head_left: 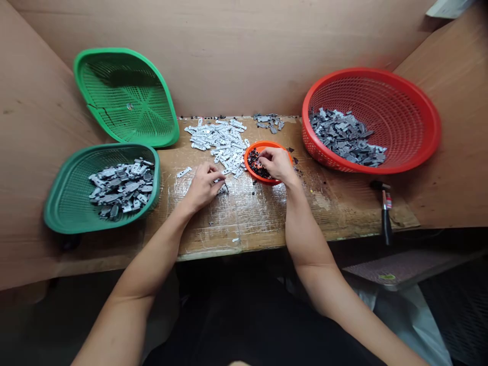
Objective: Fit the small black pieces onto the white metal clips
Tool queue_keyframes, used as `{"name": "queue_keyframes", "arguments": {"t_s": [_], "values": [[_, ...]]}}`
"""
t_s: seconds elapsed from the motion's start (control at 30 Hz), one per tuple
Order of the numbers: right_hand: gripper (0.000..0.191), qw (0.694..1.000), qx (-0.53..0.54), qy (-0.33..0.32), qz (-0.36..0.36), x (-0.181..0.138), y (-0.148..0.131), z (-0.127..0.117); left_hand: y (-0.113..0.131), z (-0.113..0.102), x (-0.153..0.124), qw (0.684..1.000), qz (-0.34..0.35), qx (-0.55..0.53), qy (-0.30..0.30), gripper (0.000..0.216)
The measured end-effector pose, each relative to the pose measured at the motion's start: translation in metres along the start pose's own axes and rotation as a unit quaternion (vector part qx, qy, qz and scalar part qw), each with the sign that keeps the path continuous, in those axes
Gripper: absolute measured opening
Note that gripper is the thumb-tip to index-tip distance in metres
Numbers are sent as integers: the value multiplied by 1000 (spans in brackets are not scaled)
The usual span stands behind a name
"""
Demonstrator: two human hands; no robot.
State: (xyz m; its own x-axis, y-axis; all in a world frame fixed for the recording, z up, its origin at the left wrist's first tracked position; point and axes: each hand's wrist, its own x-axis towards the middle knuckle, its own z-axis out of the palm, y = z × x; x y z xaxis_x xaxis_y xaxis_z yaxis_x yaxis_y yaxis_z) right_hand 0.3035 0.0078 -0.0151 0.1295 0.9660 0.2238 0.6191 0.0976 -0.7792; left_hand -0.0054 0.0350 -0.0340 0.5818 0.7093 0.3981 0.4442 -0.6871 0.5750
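Observation:
My left hand (205,186) is closed, its fingertips low over the table on a small light grey plastic piece (221,189), mostly hidden by them. Over an orange bowl (280,182) my right hand (277,163) dips in with thumb and fingers pinched together. Small black parts (254,163) fill much of that bowl; whether one is between the fingertips is too small to tell. Behind both hands spreads a pile of flat light grey pieces (223,140). One single grey piece (184,172) lies left of the pile.
A dark green basket (64,203) at left holds finished-looking grey pieces (122,188). Behind it leans a bright green basket (131,109). At right, a red basket (407,122) contains dark grey pieces (343,134), with a hammer (386,213) in front. More dark pieces (269,122) lie near the back wall.

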Motion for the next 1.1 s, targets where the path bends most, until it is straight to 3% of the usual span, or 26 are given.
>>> {"name": "queue_keyframes", "arguments": {"t_s": [0.07,0.17,0.27,0.37,0.47,0.67,0.77,0.87,0.97,1.1], "values": [[6,993,113,-23,2,-4,-11,2,2,-6,3,992,-68,-108,23,12],[15,957,274,-96,19,-13,-32,18,10,-10,6,941,-155,-300,29,17],[28,910,372,-179,35,-23,-50,46,15,-12,7,895,-183,-404,50,27],[38,889,410,-200,38,-31,-61,70,16,-12,7,873,-194,-443,72,38],[39,896,411,-165,39,-32,-64,77,15,-13,7,866,-194,-454,78,46],[37,916,378,-124,47,-27,-60,61,14,-10,6,852,-219,-475,43,62],[36,909,393,-126,55,-27,-60,59,15,-7,5,841,-221,-492,42,42],[37,884,444,-122,79,-28,-61,64,16,-6,4,864,-186,-465,54,22],[41,856,488,-128,114,-29,-62,69,17,-10,4,888,-151,-430,57,17],[46,851,475,-178,134,-29,-59,71,16,-14,4,883,-145,-446,18,19]]}}
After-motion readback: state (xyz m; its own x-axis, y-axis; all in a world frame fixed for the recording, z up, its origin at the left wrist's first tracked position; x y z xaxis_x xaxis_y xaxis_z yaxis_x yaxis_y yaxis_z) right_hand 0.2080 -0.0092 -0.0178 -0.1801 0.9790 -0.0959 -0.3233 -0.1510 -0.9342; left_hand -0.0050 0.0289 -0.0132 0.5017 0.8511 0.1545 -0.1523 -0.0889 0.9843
